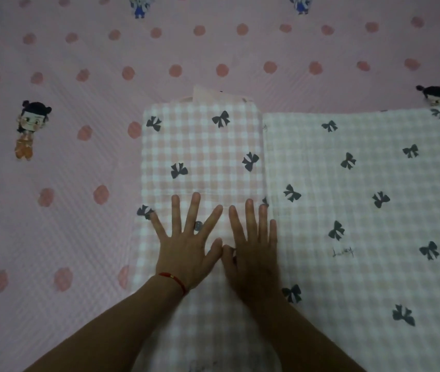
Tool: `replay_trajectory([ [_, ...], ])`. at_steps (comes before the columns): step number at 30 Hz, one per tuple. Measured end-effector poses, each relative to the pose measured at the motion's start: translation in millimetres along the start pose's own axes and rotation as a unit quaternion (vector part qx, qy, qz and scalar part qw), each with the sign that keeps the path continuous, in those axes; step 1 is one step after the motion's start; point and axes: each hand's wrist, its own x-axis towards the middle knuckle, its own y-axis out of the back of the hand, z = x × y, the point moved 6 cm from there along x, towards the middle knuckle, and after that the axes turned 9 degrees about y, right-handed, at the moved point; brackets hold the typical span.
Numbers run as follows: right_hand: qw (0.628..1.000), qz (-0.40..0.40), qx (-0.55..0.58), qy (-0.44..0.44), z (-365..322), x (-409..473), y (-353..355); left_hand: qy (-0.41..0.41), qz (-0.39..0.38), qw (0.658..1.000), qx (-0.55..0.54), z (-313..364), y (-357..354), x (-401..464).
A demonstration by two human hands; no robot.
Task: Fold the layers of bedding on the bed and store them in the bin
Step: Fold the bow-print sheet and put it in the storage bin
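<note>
left hand point(186, 253) and right hand point(253, 253), fingers straight, press flat on folded checked bedding point(202, 151); dotted ribbed bed point(79, 76) open leftward.

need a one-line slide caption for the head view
Left hand and right hand press flat, fingers spread, on a folded pink gingham sheet atop a polka-dot bedspread.

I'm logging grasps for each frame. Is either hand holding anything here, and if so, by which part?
Nothing is held. The left hand and right hand lie flat, fingers spread, on the folded gingham sheet.
</note>
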Motion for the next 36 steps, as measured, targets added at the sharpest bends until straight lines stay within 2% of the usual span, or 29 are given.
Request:
replay_trajectory([
  [6,1.000,0.004,-0.023,-0.008,8,5,-15,-0.028,-0.044,0.998,-0.017,2,2,3],
  [9,1.000,0.005,-0.025,-0.003,10,7,-19,-0.057,-0.040,0.996,-0.062,-8,19,-6],
  [11,1.000,0.018,-0.024,-0.002,13,7,-19,0.009,-0.016,0.996,-0.090,-32,29,-15],
  [13,1.000,0.024,-0.019,0.001,14,7,-20,0.126,0.006,0.982,-0.140,-64,30,-30],
  [14,0.999,0.029,-0.016,0.004,13,8,-20,0.176,0.001,0.962,-0.209,-77,29,-36],
  [16,0.999,0.034,-0.017,0.007,14,7,-19,0.261,-0.049,0.888,-0.376,-90,23,-42],
  [17,0.999,0.034,-0.018,0.010,13,7,-19,0.293,-0.076,0.854,-0.423,-92,23,-42],
  [20,0.999,0.047,-0.020,0.018,15,4,-19,0.346,-0.195,0.780,-0.483,-97,20,-30],
  [22,0.998,0.054,-0.012,0.018,16,4,-19,0.350,-0.244,0.748,-0.508,-95,28,-27],
  [25,0.999,0.037,0.001,0.006,15,4,-16,0.329,-0.231,0.766,-0.502,-84,50,-33],
  [27,0.999,0.016,0.031,0.012,16,2,-12,0.319,-0.221,0.795,-0.466,-71,73,-41],
  [30,0.983,-0.029,0.173,0.059,23,0,-2,0.332,-0.207,0.844,-0.367,-58,112,-52],
  [33,0.927,-0.112,0.352,0.059,52,-9,26,0.290,-0.202,0.883,-0.308,-8,167,-57],
  [36,0.859,-0.159,0.485,-0.040,95,-31,63,0.240,-0.175,0.914,-0.275,60,220,-64],
])
